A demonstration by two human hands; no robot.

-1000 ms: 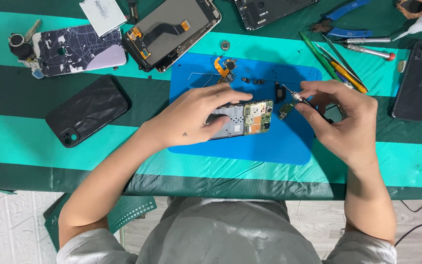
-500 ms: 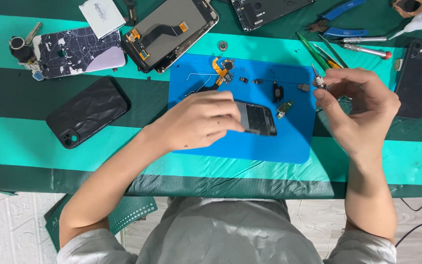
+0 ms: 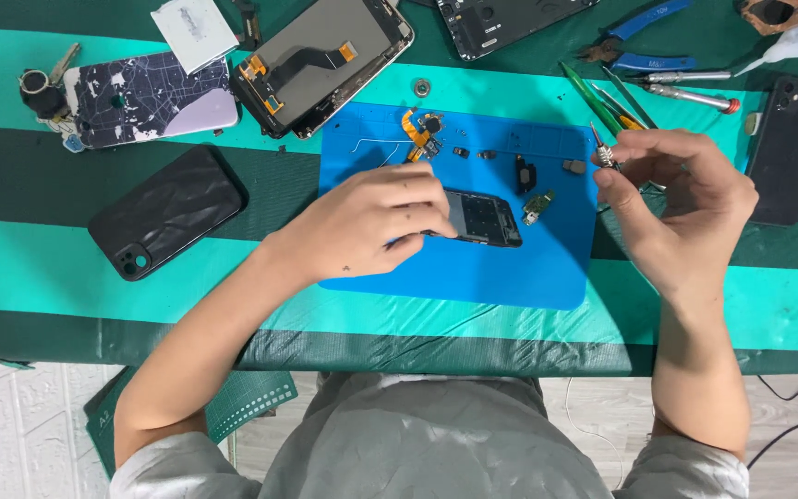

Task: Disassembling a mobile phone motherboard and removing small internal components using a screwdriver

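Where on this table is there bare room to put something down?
The near part of the blue mat, below the phone frame, is bare, as is the striped cloth left of the black phone. The far edge is crowded with tools and opened phones.

The lower half of the blue work mat lies bare, open to a pass from the bench's near edge. Its upper strip is littered with small parts: an orange flex cable, a black speaker module and a small green board. Right of the mat, tweezers and screwdrivers crowd the bench. The strip between the mat and the black phone case is free.
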